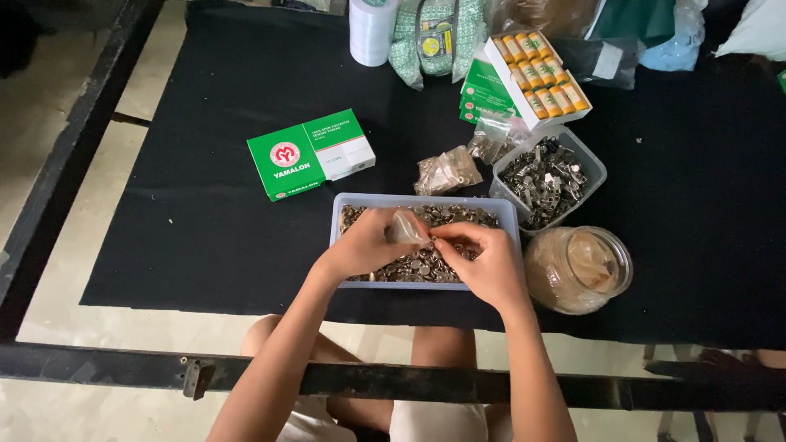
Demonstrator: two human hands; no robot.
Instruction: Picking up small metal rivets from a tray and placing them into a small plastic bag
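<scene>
A clear rectangular tray [337, 214] full of small metal buttons sits on a black cloth [205, 229]. Both my hands hover over it. My left hand [368, 244] pinches a small clear plastic bag [405, 227] by its mouth. My right hand [485, 260] has its fingers pinched at the bag's opening, apparently on a few small metal pieces that are too small to make out.
A green and white box [309, 154] lies left of the tray. Behind are small filled bags [446, 172], a square tub of metal parts [547, 176], a jar [578, 268], a box of yellow spools [540, 75], a white tape roll [372, 31]. A black metal frame [409, 381] runs along the near edge.
</scene>
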